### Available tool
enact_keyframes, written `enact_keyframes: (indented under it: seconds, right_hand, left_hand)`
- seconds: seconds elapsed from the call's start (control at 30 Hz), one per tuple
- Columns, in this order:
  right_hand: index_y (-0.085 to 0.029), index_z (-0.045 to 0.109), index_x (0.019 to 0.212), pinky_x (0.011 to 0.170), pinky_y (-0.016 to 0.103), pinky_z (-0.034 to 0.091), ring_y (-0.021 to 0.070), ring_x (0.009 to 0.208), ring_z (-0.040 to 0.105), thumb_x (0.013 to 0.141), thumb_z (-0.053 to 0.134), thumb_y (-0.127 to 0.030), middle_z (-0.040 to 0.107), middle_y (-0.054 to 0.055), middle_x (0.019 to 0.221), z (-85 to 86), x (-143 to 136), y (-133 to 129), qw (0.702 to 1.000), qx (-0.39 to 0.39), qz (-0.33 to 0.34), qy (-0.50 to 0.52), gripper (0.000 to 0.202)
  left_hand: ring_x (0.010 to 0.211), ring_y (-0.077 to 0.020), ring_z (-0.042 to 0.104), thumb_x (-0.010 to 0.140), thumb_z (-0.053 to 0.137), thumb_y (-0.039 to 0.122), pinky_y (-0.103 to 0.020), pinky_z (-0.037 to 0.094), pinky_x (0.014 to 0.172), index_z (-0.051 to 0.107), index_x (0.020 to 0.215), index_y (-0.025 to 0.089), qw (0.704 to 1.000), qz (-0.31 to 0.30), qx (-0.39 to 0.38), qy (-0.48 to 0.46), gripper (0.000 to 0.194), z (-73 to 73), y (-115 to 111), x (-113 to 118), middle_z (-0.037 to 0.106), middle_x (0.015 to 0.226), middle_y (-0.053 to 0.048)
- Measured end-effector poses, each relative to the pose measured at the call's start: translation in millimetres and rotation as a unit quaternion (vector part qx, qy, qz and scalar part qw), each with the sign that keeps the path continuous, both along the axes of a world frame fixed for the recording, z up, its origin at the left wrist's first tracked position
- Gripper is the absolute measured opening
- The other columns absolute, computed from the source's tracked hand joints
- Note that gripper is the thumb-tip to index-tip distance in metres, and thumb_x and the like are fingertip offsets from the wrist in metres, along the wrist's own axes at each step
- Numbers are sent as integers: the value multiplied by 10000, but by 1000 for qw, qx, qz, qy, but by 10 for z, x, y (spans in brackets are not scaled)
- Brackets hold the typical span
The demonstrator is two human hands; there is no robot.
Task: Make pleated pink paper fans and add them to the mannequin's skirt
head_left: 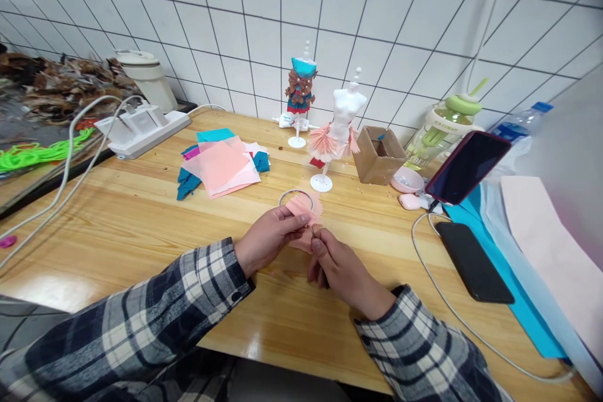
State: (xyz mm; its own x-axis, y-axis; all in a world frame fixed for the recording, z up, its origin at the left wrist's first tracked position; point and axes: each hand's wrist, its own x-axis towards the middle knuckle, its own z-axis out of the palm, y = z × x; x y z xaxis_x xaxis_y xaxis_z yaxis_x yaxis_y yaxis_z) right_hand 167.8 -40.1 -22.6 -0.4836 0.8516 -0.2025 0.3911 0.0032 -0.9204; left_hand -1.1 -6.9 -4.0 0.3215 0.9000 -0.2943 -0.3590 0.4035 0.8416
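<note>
Between the thumb and fingers of my left hand [264, 237] is a small piece of pink crepe paper [309, 206] with a jagged edge. My right hand [346, 270] is closed round a slim metal tool [313, 232], its tip against the paper's lower side; my fingers cover most of it, so its kind is unclear. Just behind the paper, a thin grey ring [281, 196] rests on the table. Beyond stands a white mini dress form [348, 105] with a pleated pink paper skirt [325, 141]. Another dress form [300, 85] wears blue and brown paper.
Pink and blue paper sheets [221, 166] lie left of centre, near a white power strip [151, 132]. At right are a cardboard box [380, 157], a pink dish [407, 180], a propped phone [466, 166], another phone [473, 260], a cable [436, 289] and a green-lidded bottle [440, 132].
</note>
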Motion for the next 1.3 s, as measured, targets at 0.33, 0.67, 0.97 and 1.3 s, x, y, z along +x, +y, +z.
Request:
enact_keyframes:
  seconds: [0.33, 0.67, 0.97, 1.3]
  right_hand:
    - [-238, 411, 1043, 422, 217, 413, 113, 415, 554, 974, 247, -541, 664, -23, 654, -50, -13, 29, 1000, -6, -11, 2, 351]
    - [-248, 411, 1036, 427, 219, 417, 119, 427, 559, 975, 252, -531, 652, -33, 631, -49, -18, 24, 1000, 5, -9, -2, 330]
    - [-251, 407, 1009, 410, 220, 404, 119, 414, 548, 975, 254, -529, 641, -38, 623, -71, -18, 26, 1000, 0, -14, 13, 319]
    - [-241, 426, 1013, 425, 224, 400, 118, 421, 543, 981, 245, -510, 642, -36, 625, -52, -22, 15, 1000, 2, -15, 0, 325]
  left_hand:
    - [684, -123, 604, 754, 729, 299, -253, 470, 688, 657, 821, 117, 999, -33, 26, -18, 207, -42, -31, 44, 678, 779, -40]
    - [674, -155, 625, 769, 705, 306, -276, 490, 654, 650, 814, 123, 998, -38, 43, -15, 196, -72, -31, 40, 682, 754, -45]
    - [729, -158, 639, 777, 700, 290, -277, 502, 698, 664, 846, 113, 999, -34, 41, -9, 193, -79, -28, 41, 695, 822, -70]
    - [690, -116, 618, 753, 735, 295, -230, 473, 685, 668, 798, 120, 999, -27, 31, -34, 192, -65, -24, 43, 690, 770, -35]
